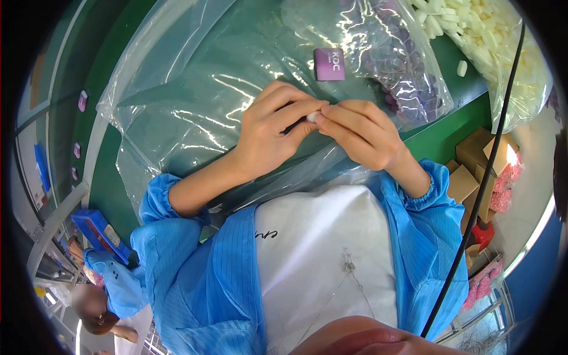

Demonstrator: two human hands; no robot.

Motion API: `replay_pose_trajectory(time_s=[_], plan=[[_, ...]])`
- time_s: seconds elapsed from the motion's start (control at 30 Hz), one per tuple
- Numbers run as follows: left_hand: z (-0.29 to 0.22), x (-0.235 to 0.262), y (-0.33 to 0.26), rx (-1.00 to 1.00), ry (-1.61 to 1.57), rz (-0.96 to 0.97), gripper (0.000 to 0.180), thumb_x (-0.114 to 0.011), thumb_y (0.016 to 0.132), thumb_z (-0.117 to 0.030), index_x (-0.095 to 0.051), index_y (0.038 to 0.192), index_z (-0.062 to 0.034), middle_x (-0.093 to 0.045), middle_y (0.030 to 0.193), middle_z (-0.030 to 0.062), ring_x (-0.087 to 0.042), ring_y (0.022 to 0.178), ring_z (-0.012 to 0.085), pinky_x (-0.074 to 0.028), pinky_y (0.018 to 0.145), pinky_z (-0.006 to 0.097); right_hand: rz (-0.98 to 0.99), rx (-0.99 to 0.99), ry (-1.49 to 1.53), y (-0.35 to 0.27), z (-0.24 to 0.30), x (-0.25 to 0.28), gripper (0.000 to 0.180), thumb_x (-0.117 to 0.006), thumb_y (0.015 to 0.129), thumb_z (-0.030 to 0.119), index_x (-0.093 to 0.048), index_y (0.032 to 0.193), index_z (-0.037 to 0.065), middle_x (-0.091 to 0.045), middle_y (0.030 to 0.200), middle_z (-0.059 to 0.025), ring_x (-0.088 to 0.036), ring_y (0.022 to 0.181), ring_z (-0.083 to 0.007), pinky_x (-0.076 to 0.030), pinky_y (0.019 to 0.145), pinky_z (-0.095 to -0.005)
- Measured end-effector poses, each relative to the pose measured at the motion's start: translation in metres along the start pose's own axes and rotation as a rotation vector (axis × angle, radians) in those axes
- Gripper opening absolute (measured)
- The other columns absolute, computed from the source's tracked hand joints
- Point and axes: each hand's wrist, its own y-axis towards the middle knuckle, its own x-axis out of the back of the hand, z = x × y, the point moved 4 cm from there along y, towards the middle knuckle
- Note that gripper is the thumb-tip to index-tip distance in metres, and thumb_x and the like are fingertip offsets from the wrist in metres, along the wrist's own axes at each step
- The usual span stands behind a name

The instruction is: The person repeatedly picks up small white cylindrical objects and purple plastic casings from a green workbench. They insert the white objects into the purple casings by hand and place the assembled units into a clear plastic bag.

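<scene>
My left hand [273, 124] and my right hand [368, 133] meet over the table, fingertips pinched together. Between them sits a small white piece [312, 117], mostly covered by the fingers, so its full shape is hidden. Both hands grip it. Just beyond my right hand lies a small purple box [329, 66], resting on a large clear plastic sheet or bag [195, 112]. To the right of the box, a clear bag [408, 65] of purple pieces spreads over the table.
At the far right, a clear bag [494, 41] holds many cream-white blocks, with a loose white block [461, 68] beside it. Cardboard boxes [467, 177] stand right of the green table [432, 142]. A black cable [473, 219] crosses the right side. A co-worker [115, 281] is at lower left, near a blue box [100, 231].
</scene>
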Motion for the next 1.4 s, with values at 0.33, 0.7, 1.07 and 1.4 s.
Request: replay_pose_trajectory(time_s=[0.33,0.7,1.07,1.4], plan=[[-0.013,0.031,0.010,0.095,0.166,-0.010,0.031,-0.077,0.081,0.002,-0.072,0.111,-0.0018,-0.066,0.108,0.0116,-0.064,0.092,0.0247,-0.052,0.078,0.034,-0.116,-0.151,0.059,0.009,-0.011,0.056,0.028,-0.080,0.070,0.002,-0.069,0.094,-0.007,-0.070,0.106,-0.0180,-0.069,0.089,-0.0285,-0.058,0.069,-0.0370],[0.259,0.390,-0.009,0.554,0.409,0.064,0.044,-0.067,0.099,-0.023,-0.060,0.141,-0.0115,-0.066,0.115,0.0126,-0.062,0.110,0.0195,-0.048,0.098,0.034,0.047,-0.733,-0.573,-0.026,-0.162,0.124,0.021,-0.076,0.088,0.021,-0.072,0.104,0.008,-0.068,0.094,-0.0075,-0.065,0.073,-0.0212,-0.053,0.069,-0.0332],[0.018,0.059,0.051,0.241,0.436,-0.130,0.011,-0.072,0.092,-0.012,-0.073,0.098,-0.0033,-0.068,0.089,0.0062,-0.063,0.076,0.0145,-0.051,0.074,0.029,-0.070,-0.673,-0.737,-0.011,-0.116,0.134,0.018,-0.075,0.087,0.009,-0.073,0.106,0.008,-0.069,0.094,-0.0085,-0.065,0.072,-0.0185,-0.051,0.068,-0.0301],[-0.002,-0.043,0.084,0.001,0.504,0.083,0.033,-0.084,0.082,-0.028,-0.065,0.089,-0.0020,-0.064,0.081,0.0097,-0.064,0.074,0.0241,-0.051,0.063,0.032,-0.070,-0.548,0.035,0.012,-0.027,0.084,0.026,-0.078,0.076,-0.003,-0.072,0.101,-0.001,-0.068,0.098,-0.0123,-0.064,0.086,-0.0258,-0.053,0.073,-0.0340]])
